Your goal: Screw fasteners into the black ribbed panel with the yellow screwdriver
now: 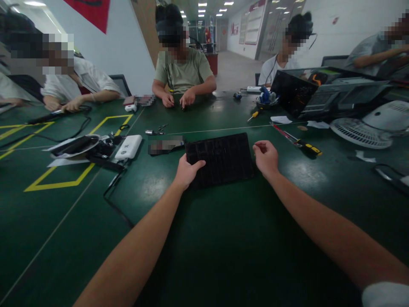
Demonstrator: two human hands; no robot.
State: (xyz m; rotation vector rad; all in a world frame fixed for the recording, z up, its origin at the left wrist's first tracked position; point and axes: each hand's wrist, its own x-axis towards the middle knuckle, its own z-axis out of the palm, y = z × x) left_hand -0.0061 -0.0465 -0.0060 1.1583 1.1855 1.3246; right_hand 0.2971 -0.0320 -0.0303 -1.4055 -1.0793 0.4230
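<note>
My left hand (188,171) grips the left edge of a flat black rectangular panel (223,157), the thumb lying across its near face. Faint lines like a grid show on that face, too dark for me to tell its exact kind. Just off the panel's right edge is my right hand (266,157), its fingers curled and thumb and fingertips pinched together. Whether something small sits in that pinch I cannot make out. A partly blurred flat item (166,146) lies beyond the panel's left side, close to its corner.
On the green table (223,247), a white box (128,147) and cable bundle (86,147) lie left. Screwdrivers (308,147), a white fan (367,125) and an open computer case (332,91) are right. Small metal parts (156,131) lie ahead. Several people sit around the table.
</note>
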